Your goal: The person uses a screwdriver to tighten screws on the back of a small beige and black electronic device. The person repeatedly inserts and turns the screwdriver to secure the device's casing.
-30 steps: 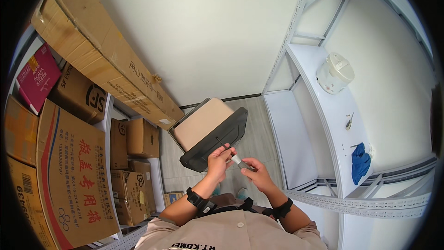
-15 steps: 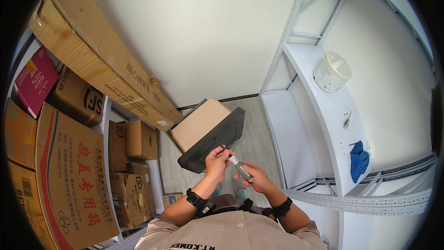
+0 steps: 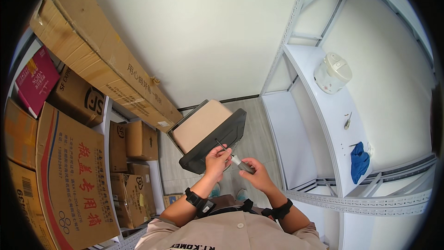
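A screwdriver (image 3: pixel 245 166) with a grey handle and pale collar slants between my hands in front of my chest. My left hand (image 3: pixel 216 163) pinches its dark shaft, whose tip points up and to the left. My right hand (image 3: pixel 260 177) has its fingers and thumb closed on the handle. Just beyond my hands stands a dark grey plastic container (image 3: pixel 219 141) with a tan, cardboard-coloured piece (image 3: pixel 202 125) in it. The screwdriver's tip appears in front of the container's dark side; whether they touch I cannot tell.
At right, a curved white shelf (image 3: pixel 309 93) bears a white electric pot (image 3: pixel 333 72), another screwdriver (image 3: pixel 347 122) and a crumpled blue cloth or bag (image 3: pixel 359 162). Cartons (image 3: pixel 76 176) fill the left shelving. A long cardboard box (image 3: pixel 104 51) leans on the back wall.
My right hand's grip on the screwdriver handle has shifted slightly, with the fingers nearer the collar. My left hand stays on the shaft.
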Available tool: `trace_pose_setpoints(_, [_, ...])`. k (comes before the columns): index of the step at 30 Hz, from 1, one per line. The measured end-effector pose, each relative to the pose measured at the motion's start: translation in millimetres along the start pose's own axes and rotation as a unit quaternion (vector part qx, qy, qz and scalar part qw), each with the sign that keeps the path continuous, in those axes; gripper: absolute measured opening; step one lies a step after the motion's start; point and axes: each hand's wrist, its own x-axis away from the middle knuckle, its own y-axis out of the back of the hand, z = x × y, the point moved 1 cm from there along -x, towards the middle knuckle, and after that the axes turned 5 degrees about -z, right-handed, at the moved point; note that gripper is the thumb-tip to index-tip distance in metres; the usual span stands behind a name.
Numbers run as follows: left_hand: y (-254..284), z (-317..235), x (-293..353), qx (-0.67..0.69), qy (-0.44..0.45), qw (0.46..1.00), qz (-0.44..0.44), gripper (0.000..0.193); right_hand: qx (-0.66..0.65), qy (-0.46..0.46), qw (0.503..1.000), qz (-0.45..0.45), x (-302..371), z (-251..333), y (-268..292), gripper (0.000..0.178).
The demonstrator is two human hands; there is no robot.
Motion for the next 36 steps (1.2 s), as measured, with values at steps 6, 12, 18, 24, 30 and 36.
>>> trace_pose_setpoints(6, [1.6,7.2,-3.9,0.031,-0.031,0.998,-0.037,0.041,-0.135,-0.066,0.987,0.049,2.0,3.3,2.8,0.037])
trace_pose_setpoints(12, [-1.2,7.3,-2.5,0.047,-0.036,0.998,-0.014,0.051,-0.327,-0.202,0.919,0.089,3.6,1.0,14.3,0.036])
trace_pose_setpoints(18, [-2.6,5.3,-1.3,0.050,-0.042,0.998,0.013,0.050,-0.279,-0.214,0.933,0.081,1.2,2.8,14.3,0.036])
trace_pose_setpoints(24, [-4.1,1.6,0.3,0.046,-0.045,0.998,0.022,0.053,-0.152,-0.095,0.983,0.033,3.0,7.2,6.1,0.037])
trace_pose_setpoints(30, [-6.3,1.8,2.5,0.030,-0.056,0.998,0.023,0.055,-0.132,-0.091,0.986,0.036,5.4,8.3,7.7,0.037])
trace_pose_setpoints(36, [-4.2,4.7,-0.4,0.042,-0.053,0.998,0.022,0.054,-0.113,-0.072,0.990,0.031,3.9,9.3,6.9,0.036])
